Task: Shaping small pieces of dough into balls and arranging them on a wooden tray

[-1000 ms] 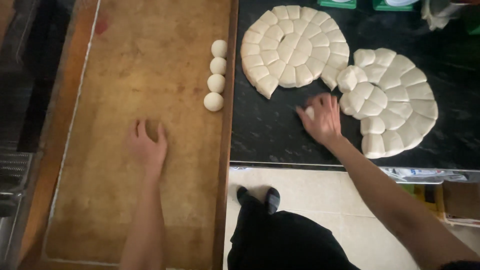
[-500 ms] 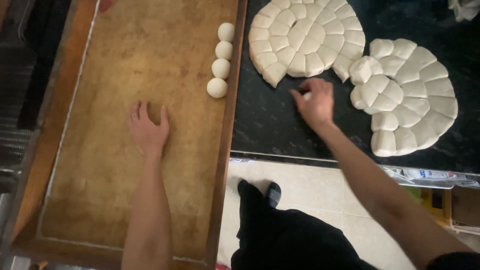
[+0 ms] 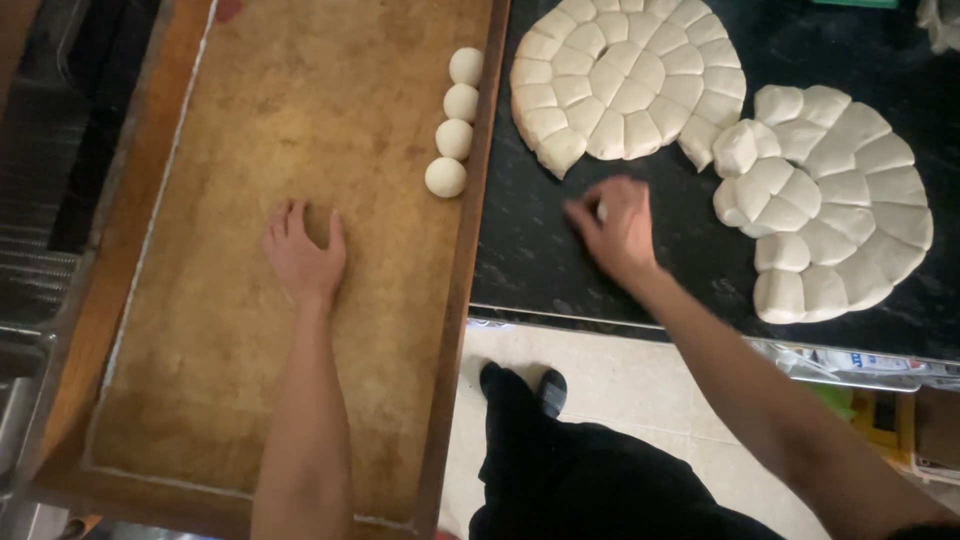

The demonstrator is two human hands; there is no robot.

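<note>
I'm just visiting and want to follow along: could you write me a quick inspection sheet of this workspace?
Surface: wooden tray beside a dark counter.
Job's things: four dough balls along the tray's right edge; two cut dough rounds on the counter.
Clutter: packets below the counter edge.
Hands: left hand flat on the tray; right hand on the counter, apparently over a dough piece.
Cables: nothing seen.
Surroundings: tiled floor, metal shelving at left.
</note>
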